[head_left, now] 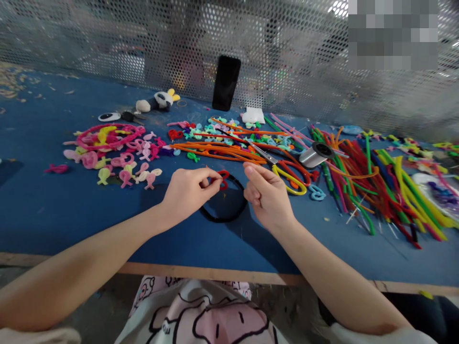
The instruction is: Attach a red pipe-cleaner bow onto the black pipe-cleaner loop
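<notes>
My left hand [191, 193] pinches a small red pipe cleaner loop [224, 180] between thumb and fingertips. Just to its right, my right hand [267, 193] is closed, thumb against a curled forefinger; whatever it may hold is too small to make out. Beneath and between both hands lies a black fuzzy ring [224, 220], partly hidden by them. Beyond my right hand are scissors with yellow and red-orange handles [296, 186], their blades pointing away to the left. A light blue twisted pipe cleaner piece [317, 192] lies right of the handles.
Pink and yellow twisted pieces [125, 177] and a pink ring [84, 138] lie left. Orange pipe cleaners [222, 152] and a wire spool [313, 155] sit behind my hands. Many coloured pipe cleaners [373, 177] spread right. A phone [225, 83] leans on the perforated metal screen [287, 57].
</notes>
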A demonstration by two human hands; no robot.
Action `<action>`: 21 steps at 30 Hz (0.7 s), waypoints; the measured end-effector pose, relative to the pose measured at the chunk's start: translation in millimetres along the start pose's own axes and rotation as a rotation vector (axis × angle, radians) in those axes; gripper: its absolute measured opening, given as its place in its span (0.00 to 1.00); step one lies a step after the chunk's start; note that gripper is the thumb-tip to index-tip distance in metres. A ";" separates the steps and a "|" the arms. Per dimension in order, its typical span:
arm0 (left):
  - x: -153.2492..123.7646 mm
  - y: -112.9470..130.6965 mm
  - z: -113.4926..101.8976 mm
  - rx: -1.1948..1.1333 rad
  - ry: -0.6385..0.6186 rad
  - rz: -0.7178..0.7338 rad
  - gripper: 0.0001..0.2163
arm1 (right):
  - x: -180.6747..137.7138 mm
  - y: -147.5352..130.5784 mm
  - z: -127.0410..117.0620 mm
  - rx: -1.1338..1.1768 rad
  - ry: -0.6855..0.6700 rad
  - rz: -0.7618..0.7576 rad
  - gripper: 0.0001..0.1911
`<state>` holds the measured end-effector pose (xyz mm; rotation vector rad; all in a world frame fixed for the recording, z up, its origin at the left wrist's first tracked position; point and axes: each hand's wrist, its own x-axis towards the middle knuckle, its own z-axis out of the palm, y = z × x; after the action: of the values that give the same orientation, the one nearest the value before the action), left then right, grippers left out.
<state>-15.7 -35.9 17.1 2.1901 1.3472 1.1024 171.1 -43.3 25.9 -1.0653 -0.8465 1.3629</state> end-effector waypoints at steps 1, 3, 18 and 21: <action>0.7 0.7 -0.9 -0.024 0.007 -0.022 0.06 | 0.3 -0.9 -0.1 0.000 0.015 -0.005 0.11; 1.8 2.1 -2.7 -0.059 0.031 -0.064 0.07 | -0.4 -0.6 -0.1 -0.028 0.031 0.003 0.12; -8.2 -2.0 8.3 0.226 0.035 0.215 0.06 | -16.6 10.2 5.5 -0.387 0.060 -0.077 0.12; -6.9 -9.0 5.0 0.402 0.112 0.409 0.07 | -14.7 10.6 7.0 -0.153 0.066 0.127 0.15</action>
<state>-19.0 -36.9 5.2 2.8302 1.2887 1.1870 160.0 -58.1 20.0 -1.2948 -0.8566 1.3772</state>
